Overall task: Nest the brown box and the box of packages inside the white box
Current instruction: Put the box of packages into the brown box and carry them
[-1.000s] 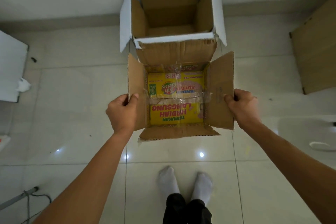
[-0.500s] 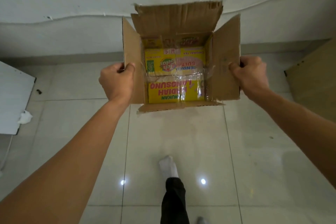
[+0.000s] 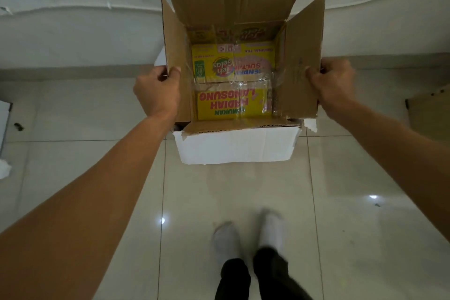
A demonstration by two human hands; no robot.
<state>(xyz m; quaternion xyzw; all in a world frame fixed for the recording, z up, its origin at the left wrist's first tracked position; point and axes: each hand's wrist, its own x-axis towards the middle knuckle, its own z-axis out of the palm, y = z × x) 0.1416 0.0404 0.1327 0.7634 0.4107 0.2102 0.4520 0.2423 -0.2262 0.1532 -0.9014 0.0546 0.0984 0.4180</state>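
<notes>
I hold the brown box (image 3: pixel 303 61) by its two side flaps. My left hand (image 3: pixel 158 92) grips the left flap and my right hand (image 3: pixel 333 85) grips the right flap. Its flaps stand open, and inside lie yellow packages (image 3: pixel 233 85) wrapped in clear plastic. The brown box sits directly over the white box (image 3: pixel 233 146), whose white front wall shows just below it. The white box's opening is hidden by the brown box, so I cannot tell how deep the brown box sits.
A white wall rises right behind the boxes. Another piece of brown cardboard (image 3: pixel 431 112) lies at the right edge and a white board (image 3: pixel 3 124) at the left edge. My socked feet (image 3: pixel 248 238) stand on the glossy tiled floor below.
I have carried the brown box forward and over the white box. The white box's front wall now shows beneath it. Both hands keep their grip on the flaps.
</notes>
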